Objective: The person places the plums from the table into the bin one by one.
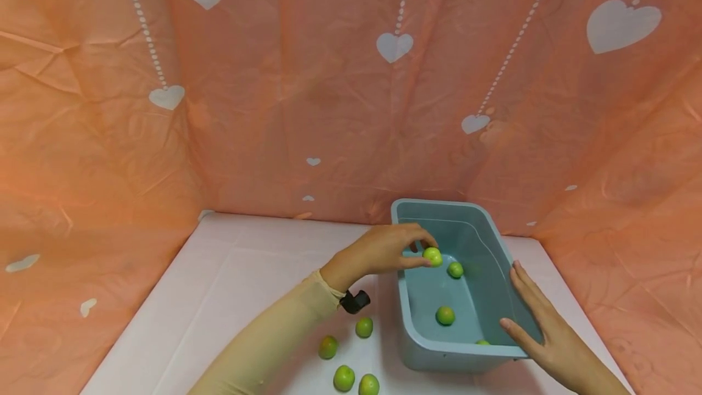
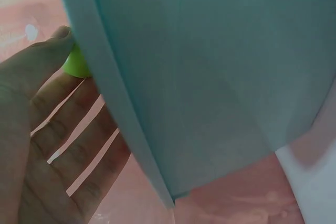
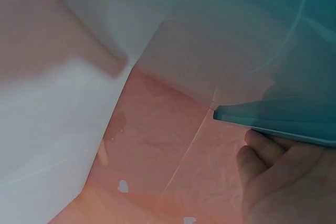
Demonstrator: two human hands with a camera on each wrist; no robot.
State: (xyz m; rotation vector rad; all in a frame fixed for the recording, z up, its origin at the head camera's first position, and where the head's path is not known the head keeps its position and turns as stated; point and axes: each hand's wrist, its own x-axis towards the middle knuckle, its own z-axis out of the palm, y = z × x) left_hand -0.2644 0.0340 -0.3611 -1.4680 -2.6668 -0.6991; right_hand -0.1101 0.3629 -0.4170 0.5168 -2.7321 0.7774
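Observation:
In the head view, a green tomato [image 1: 432, 256] is pinched between the thumb and fingertips of my left hand [image 1: 386, 247]. This hand is over the left side of a blue-grey plastic bin [image 1: 407, 317]. The left wrist view shows the held tomato [image 2: 77, 65] partly hidden behind the bin's rim. My right hand [image 1: 556, 337] holds the bin at its front right corner, thumb over the inner side and fingers along the outside. Inside the bin lie a tomato [image 1: 455, 269] near the back, another [image 1: 445, 315] nearer the front, and one [image 1: 482, 342] mostly hidden by the front wall.
Several more green tomatoes [image 1: 343, 378] lie on the white tabletop [image 1: 219, 297] left of the bin, one with a reddish blush [image 1: 328, 347]. An orange cloth [image 1: 307, 102] with white hearts hangs behind and on both sides. A black wrist camera [image 1: 354, 302] sits by the left cuff.

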